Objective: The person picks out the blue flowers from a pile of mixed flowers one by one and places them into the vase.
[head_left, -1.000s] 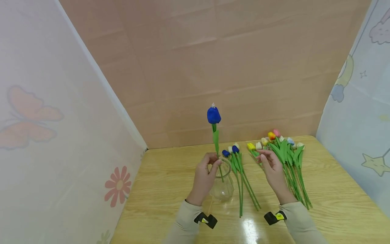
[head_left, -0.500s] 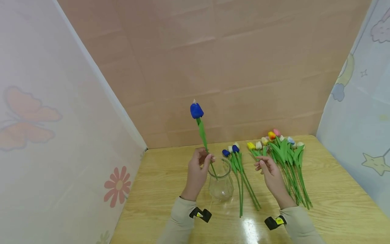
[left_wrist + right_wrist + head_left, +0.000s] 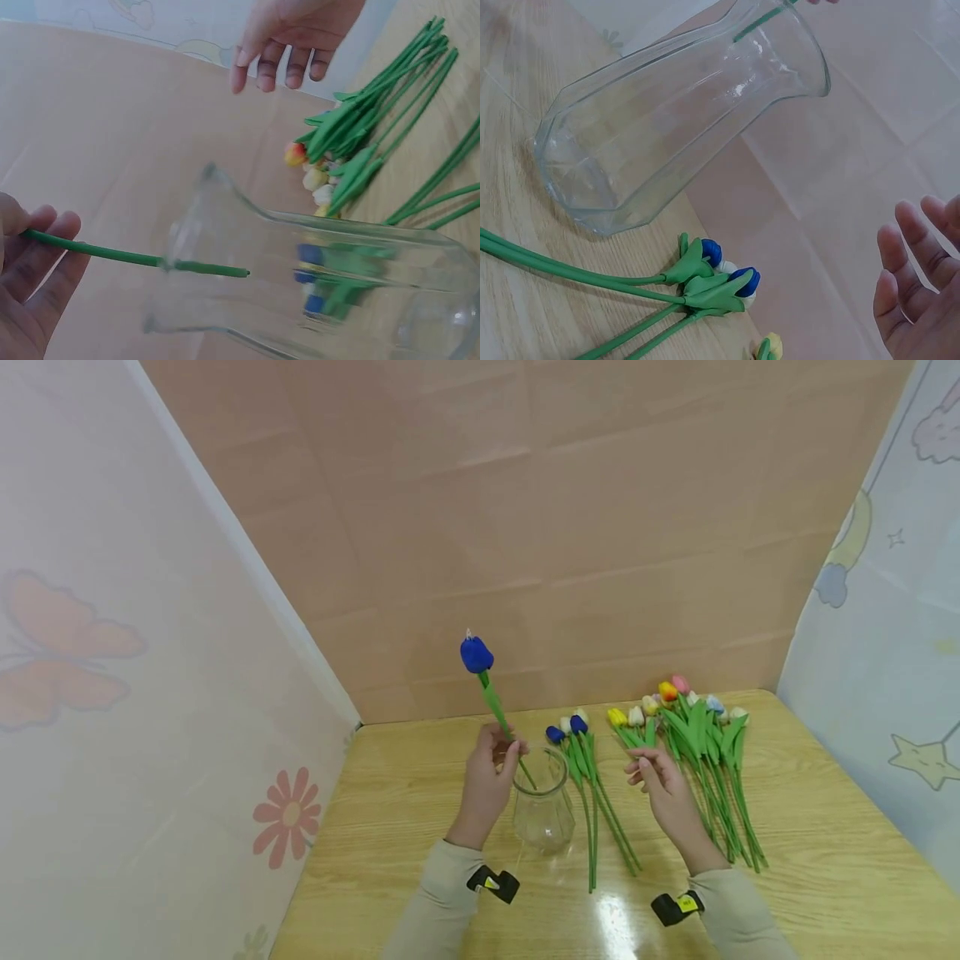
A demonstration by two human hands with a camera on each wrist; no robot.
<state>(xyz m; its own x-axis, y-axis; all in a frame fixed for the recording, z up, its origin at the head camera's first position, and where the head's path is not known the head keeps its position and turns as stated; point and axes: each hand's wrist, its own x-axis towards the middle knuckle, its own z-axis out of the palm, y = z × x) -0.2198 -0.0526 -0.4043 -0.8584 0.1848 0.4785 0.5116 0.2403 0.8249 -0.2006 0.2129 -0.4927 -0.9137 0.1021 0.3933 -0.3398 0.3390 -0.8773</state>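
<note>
A blue tulip (image 3: 477, 655) is pinched by its green stem (image 3: 127, 256) between the thumb and fingers of my left hand (image 3: 486, 785). The tulip leans to the left, and its stem's lower end is inside the mouth of the clear glass vase (image 3: 543, 827), well above the bottom. In the left wrist view the left hand (image 3: 34, 289) is beside the rim, outside the glass. My right hand (image 3: 670, 802) hovers with relaxed fingers and holds nothing, between the vase and the tulips at the right.
Blue and white tulips (image 3: 578, 724) lie on the wooden table (image 3: 405, 810) just right of the vase. Farther right lies a larger pile of yellow, white, orange, pink and light blue tulips (image 3: 697, 727). A pinkish-brown backdrop (image 3: 450, 527) stands behind the table.
The left hand has moved left with the blue tulip, which now leans left and sits lower than half a second ago. The right hand has lowered slightly.
</note>
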